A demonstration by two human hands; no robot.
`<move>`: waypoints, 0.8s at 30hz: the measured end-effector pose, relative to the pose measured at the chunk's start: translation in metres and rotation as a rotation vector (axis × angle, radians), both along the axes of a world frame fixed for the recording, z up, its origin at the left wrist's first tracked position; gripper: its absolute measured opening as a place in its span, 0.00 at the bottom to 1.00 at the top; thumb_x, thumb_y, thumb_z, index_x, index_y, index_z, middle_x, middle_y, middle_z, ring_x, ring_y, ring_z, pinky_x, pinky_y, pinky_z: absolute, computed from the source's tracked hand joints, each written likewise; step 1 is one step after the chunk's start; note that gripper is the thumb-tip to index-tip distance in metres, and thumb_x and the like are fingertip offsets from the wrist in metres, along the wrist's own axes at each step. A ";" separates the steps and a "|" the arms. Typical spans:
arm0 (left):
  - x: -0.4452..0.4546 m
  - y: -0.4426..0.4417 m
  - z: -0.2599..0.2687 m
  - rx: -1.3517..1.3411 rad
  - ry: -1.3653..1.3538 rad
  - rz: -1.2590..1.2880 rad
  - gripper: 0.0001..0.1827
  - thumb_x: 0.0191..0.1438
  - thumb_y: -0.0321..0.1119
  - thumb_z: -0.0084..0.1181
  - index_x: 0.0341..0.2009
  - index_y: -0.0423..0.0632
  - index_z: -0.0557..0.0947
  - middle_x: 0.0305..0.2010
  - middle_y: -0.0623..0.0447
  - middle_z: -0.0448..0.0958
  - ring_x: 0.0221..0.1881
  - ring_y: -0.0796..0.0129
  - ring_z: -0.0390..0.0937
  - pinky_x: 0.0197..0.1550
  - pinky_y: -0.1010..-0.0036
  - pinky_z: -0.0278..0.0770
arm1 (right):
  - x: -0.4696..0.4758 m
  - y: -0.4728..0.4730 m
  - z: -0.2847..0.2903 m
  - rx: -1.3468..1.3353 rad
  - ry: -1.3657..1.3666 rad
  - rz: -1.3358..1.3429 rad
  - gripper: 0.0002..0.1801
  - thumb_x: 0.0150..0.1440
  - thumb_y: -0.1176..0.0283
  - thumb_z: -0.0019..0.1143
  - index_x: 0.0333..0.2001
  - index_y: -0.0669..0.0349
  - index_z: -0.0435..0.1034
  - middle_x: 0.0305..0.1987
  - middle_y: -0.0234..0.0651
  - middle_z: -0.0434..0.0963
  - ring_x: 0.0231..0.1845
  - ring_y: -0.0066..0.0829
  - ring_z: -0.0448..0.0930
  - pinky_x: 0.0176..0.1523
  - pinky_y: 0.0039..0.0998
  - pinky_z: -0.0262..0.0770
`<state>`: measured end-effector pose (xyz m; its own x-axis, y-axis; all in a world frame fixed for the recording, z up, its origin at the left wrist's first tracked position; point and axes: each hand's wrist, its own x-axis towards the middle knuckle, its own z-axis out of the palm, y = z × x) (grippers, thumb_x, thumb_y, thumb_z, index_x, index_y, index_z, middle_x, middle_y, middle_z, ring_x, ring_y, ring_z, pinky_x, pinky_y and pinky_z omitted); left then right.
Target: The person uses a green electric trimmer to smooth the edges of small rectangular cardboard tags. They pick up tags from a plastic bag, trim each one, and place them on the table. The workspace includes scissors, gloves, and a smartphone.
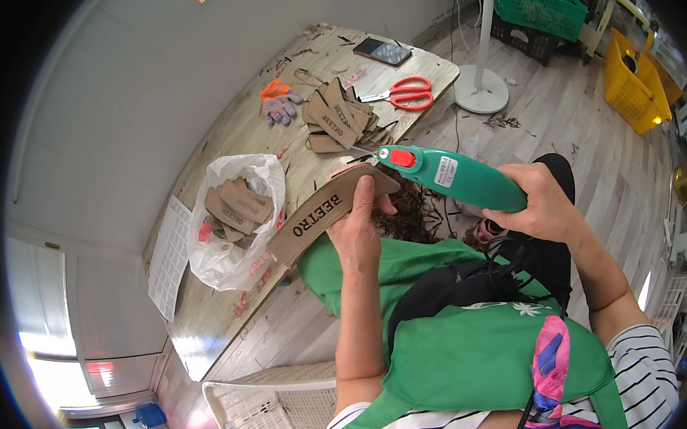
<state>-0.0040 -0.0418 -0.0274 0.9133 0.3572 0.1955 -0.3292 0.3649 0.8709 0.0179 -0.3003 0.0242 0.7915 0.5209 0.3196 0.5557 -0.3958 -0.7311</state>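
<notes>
My left hand pinches a long, curved brown strap with stitched edges and dark lettering, thumb on top and fingers beneath. My right hand grips a green hand-held power tool with a red button. A thin metal tip at the tool's front points left, just above the strap's far end; whether the two touch I cannot tell. Beyond the tip, a pile of similar brown pieces lies on the wooden table. More lettered pieces fill an open white plastic bag to my left.
Red-handled scissors, a phone and a purple-and-orange glove lie on the table. A printed sheet is at its left edge. Dark scraps heap below my hands. A white plastic basket stands near my left elbow.
</notes>
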 end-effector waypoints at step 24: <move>-0.012 0.026 0.006 0.243 0.092 -0.187 0.13 0.59 0.34 0.65 0.44 0.38 0.82 0.31 0.53 0.80 0.24 0.73 0.72 0.27 0.78 0.69 | 0.006 -0.013 0.018 -0.232 -0.279 0.095 0.18 0.31 0.74 0.67 0.28 0.66 0.70 0.25 0.41 0.72 0.29 0.46 0.75 0.32 0.39 0.70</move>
